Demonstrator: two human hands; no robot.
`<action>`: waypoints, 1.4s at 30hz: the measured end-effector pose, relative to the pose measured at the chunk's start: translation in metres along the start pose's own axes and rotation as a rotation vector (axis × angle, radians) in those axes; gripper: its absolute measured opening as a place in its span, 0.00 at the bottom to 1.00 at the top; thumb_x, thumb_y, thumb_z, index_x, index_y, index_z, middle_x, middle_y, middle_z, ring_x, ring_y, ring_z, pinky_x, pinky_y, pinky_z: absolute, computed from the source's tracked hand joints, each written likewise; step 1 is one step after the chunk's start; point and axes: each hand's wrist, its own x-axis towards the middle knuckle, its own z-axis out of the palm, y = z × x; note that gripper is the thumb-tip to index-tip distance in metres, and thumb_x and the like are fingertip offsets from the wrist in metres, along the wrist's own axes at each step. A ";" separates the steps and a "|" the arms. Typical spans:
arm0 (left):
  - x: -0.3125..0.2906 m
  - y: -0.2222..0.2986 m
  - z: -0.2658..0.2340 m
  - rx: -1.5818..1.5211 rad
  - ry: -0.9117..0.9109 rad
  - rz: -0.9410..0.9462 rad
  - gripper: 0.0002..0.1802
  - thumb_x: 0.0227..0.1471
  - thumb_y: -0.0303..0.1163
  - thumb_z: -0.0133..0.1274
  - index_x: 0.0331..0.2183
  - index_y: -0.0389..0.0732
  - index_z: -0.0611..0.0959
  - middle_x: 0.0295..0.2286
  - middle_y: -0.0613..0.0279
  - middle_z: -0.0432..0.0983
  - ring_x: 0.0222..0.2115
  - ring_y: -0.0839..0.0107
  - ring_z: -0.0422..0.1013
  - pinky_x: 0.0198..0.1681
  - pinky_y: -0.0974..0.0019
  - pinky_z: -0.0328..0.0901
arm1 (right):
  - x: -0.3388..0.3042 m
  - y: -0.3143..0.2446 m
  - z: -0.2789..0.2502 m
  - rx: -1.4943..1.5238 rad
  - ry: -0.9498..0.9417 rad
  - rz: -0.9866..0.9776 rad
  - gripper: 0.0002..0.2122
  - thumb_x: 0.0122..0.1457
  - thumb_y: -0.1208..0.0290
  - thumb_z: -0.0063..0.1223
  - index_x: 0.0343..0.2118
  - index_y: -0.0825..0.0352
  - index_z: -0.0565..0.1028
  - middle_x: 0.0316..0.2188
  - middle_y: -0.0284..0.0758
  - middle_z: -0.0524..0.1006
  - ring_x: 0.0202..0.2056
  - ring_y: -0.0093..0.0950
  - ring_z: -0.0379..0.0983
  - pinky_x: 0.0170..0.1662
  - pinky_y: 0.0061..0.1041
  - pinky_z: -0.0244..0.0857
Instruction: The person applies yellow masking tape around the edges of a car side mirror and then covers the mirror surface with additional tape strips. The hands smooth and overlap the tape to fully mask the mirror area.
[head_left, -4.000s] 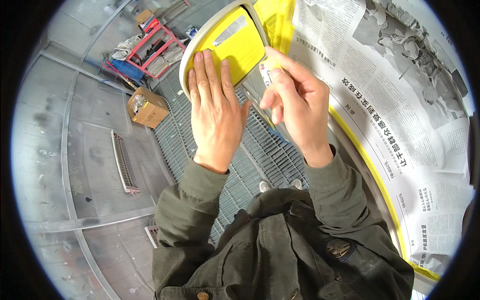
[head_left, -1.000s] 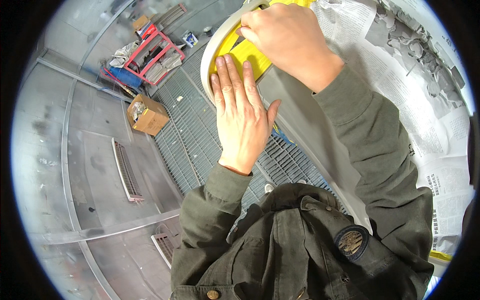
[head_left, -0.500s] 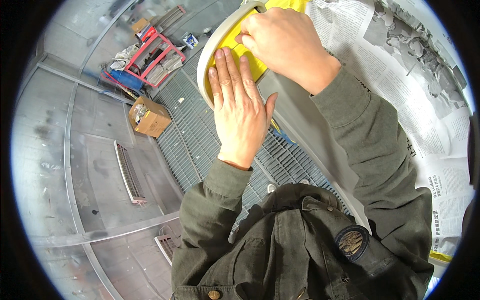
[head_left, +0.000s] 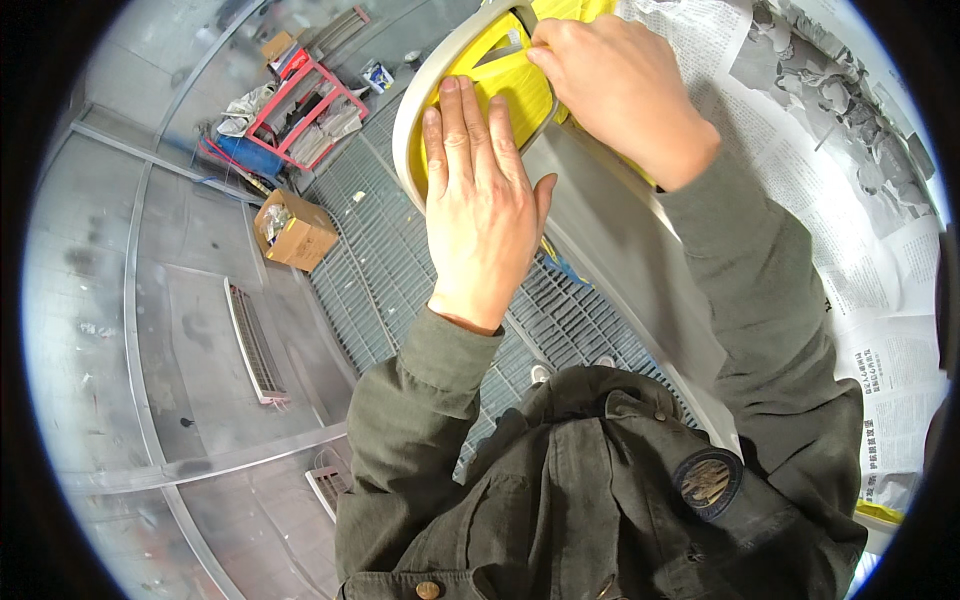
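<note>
Yellow masking tape point(head_left: 522, 98) covers an oval recess inside a pale grey curved rim point(head_left: 408, 130) of a grey vehicle-like panel point(head_left: 600, 215). My left hand point(head_left: 478, 215) lies flat on the tape, its fingers stretched out and close together, thumb held apart. My right hand point(head_left: 625, 95) is closed at the upper right edge of the recess. Its fingertips pinch the end of a yellow strip there, partly hidden by the hand. Beside my left fingers the tape shows a raised fold and a small gap.
Newspaper sheets point(head_left: 780, 180) cover the surface at the right. Beyond the panel lies a metal grating floor point(head_left: 370, 260). A cardboard box point(head_left: 305, 235), a red rack point(head_left: 300, 115) with supplies and a blue cylinder point(head_left: 248, 155) stand along the grey wall point(head_left: 190, 350).
My right hand has moved to the right and slightly down, drawing the yellow strip with it. A fold and gap now show in the tape. My left hand stays nearly in place.
</note>
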 end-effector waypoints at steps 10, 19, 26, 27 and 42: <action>0.010 0.000 0.002 0.007 -0.011 0.040 0.51 0.53 0.52 0.63 0.64 0.25 0.65 0.66 0.32 0.56 0.71 0.44 0.47 0.75 0.47 0.42 | 0.016 0.001 0.015 0.019 0.016 0.060 0.11 0.58 0.65 0.58 0.28 0.70 0.83 0.22 0.49 0.80 0.29 0.48 0.81 0.35 0.45 0.75; 0.027 0.001 0.008 0.151 0.034 0.101 0.38 0.56 0.42 0.57 0.61 0.26 0.72 0.62 0.35 0.66 0.69 0.47 0.55 0.75 0.50 0.45 | 0.019 0.000 0.020 0.041 0.012 0.092 0.11 0.58 0.66 0.57 0.29 0.70 0.83 0.25 0.50 0.81 0.31 0.48 0.81 0.37 0.45 0.75; 0.045 0.009 0.026 0.221 0.101 0.124 0.31 0.59 0.34 0.50 0.59 0.27 0.75 0.60 0.38 0.69 0.68 0.50 0.58 0.74 0.51 0.47 | 0.014 0.002 0.002 0.023 -0.153 0.061 0.11 0.59 0.69 0.53 0.29 0.71 0.82 0.25 0.50 0.81 0.29 0.48 0.81 0.35 0.45 0.74; 0.045 0.010 0.026 0.228 0.099 0.118 0.31 0.59 0.35 0.50 0.59 0.27 0.75 0.60 0.38 0.69 0.68 0.50 0.58 0.74 0.51 0.47 | 0.013 0.002 0.002 -0.019 -0.173 0.061 0.11 0.59 0.69 0.53 0.30 0.71 0.82 0.25 0.50 0.81 0.29 0.48 0.81 0.34 0.45 0.74; 0.048 0.009 0.035 0.267 0.097 0.126 0.34 0.60 0.37 0.48 0.63 0.28 0.71 0.62 0.44 0.69 0.68 0.50 0.57 0.75 0.51 0.44 | 0.010 0.004 0.032 -0.014 0.117 0.065 0.13 0.61 0.63 0.51 0.25 0.65 0.81 0.25 0.44 0.81 0.29 0.46 0.80 0.34 0.46 0.73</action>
